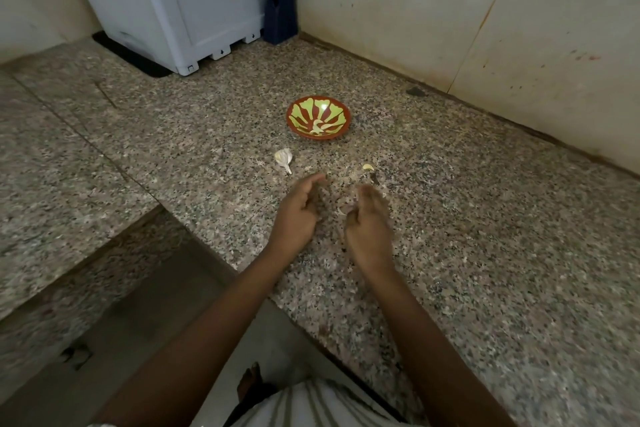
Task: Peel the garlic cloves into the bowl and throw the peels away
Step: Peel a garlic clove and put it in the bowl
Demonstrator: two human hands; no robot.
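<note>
Speckled granite table (467,218) runs into a corner of beige walls, with a white appliance (180,0) at the back. One red bowl with a yellow-green pattern (341,107) stands well ahead of both hands and holds pale peeled cloves (320,126), probably two. One unpeeled garlic piece (284,158) lies between bowl and hands, just ahead of the left hand (298,218), its thin tail pointing back toward the person; that hand is the nearer. Its fingers (317,178) are loosely curled and seem to hold nothing. The right hand (369,232) is blurred, and I cannot tell its grip. One pale scrap (341,211) shows beside it, and one small pale piece (368,167) lies just beyond.
</note>
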